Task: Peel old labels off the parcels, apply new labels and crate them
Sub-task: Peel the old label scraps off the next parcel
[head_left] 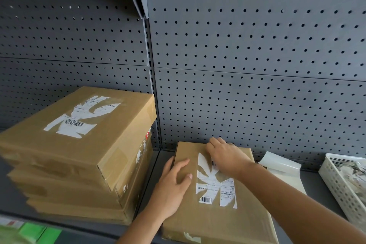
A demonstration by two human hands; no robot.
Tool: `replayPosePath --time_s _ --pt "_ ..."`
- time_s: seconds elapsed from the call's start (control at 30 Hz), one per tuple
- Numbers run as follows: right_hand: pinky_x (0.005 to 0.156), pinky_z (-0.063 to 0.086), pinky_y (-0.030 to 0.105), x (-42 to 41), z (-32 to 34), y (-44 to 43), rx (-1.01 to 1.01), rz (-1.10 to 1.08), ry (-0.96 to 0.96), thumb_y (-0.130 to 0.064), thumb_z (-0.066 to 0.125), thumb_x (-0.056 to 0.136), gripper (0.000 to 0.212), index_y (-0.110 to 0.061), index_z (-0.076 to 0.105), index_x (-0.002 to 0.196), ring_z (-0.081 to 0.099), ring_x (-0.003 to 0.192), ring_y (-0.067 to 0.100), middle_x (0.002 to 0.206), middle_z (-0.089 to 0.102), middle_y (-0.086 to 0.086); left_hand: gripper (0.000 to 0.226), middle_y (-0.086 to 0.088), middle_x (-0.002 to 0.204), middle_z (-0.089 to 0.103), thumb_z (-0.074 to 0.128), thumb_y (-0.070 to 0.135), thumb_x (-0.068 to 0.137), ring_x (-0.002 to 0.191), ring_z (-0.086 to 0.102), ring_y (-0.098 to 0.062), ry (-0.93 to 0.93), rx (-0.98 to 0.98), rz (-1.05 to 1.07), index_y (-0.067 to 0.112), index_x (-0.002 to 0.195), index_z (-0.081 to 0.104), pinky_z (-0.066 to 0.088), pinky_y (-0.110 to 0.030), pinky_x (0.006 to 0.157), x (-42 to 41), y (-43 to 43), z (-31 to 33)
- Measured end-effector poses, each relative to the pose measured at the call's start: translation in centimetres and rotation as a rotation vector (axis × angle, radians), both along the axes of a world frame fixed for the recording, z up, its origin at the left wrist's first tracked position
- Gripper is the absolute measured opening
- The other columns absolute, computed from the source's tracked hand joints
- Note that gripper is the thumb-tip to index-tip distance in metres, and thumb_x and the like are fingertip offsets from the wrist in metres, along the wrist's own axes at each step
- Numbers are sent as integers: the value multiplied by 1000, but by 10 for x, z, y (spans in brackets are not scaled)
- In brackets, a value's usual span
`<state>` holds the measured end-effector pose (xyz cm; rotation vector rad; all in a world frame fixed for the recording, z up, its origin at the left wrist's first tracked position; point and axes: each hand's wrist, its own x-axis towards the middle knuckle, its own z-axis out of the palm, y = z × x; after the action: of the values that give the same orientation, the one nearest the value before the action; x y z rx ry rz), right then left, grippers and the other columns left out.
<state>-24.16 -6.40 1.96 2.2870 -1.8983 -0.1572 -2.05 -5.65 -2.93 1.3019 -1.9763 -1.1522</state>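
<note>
A flat brown parcel (215, 222) lies on the grey shelf in front of me. On its top is a torn white label (213, 186) with barcodes and ragged strips peeled away. My left hand (172, 186) rests flat on the parcel's left side, fingers straight, thumb over the left edge. My right hand (225, 154) lies over the label's far end, fingers bent down onto it; whether they pinch the paper is hidden. To the left stands a stack of several brown parcels (75, 156), the top one carrying another torn label (79, 117).
A white perforated basket (336, 182) with crumpled label scraps sits at the right edge. A white backing sheet (281, 166) leans against the grey pegboard (257, 45) behind the parcel. Green boxes (31, 232) show at the lower left. A shelf bracket hangs overhead at the upper left.
</note>
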Motion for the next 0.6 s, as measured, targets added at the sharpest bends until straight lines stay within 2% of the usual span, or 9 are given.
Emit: replayPosePath --time_s 0.07,0.13,0.2,0.27,0.37,0.43,0.5,0.6 --pt "89 44 35 1 -5 -1 15 -27 -33 -12 70 79 45 -14 43 115 41 105 20 116 40 0 35 31 159 9 52 53 98 138 32 2 6 5 1 67 130 42 37 -35 114 0 0 0" --pt "95 44 37 1 -5 0 29 -49 -76 -10 65 81 40 -15 43 115 39 106 20 115 39 1 36 32 158 9 52 53 98 139 32 1 16 7 4 66 130 43 38 -35 114 0 0 -1" --pt "93 43 33 -1 -3 0 64 -54 -135 -15 73 73 49 -15 43 111 37 103 19 112 37 -1 36 32 158 9 52 53 98 139 33 0 22 10 7 66 131 43 39 -35 114 0 0 -2" --pt "83 40 24 -5 0 3 104 -61 -240 -16 79 61 56 -18 41 102 35 96 16 106 36 -5 35 33 158 9 53 52 98 140 33 0 32 17 8 66 130 44 39 -35 114 1 -1 -3" --pt "67 34 17 -11 -1 6 45 -89 -439 7 55 75 40 -22 40 98 38 90 15 97 35 -9 34 33 157 9 53 52 98 140 34 0 44 25 9 68 126 44 39 -36 113 1 -1 -3" --pt "75 32 15 -15 -6 9 -18 -58 -486 -3 48 94 28 -23 48 113 38 95 11 104 38 -10 34 32 158 9 53 52 98 140 33 -1 41 27 11 68 127 44 40 -36 113 1 -1 -3" --pt "86 33 18 -17 -15 9 -47 -21 -484 -18 50 101 19 -21 56 118 39 101 11 111 42 -7 35 32 158 9 53 53 98 140 34 -2 36 30 9 68 128 44 41 -37 112 1 -1 -2" --pt "82 44 27 -17 -27 3 -121 -42 -502 -12 52 99 11 -16 62 99 45 94 17 103 47 -4 35 29 159 10 53 51 98 137 36 -2 31 27 11 64 130 45 41 -35 111 0 -1 -1"
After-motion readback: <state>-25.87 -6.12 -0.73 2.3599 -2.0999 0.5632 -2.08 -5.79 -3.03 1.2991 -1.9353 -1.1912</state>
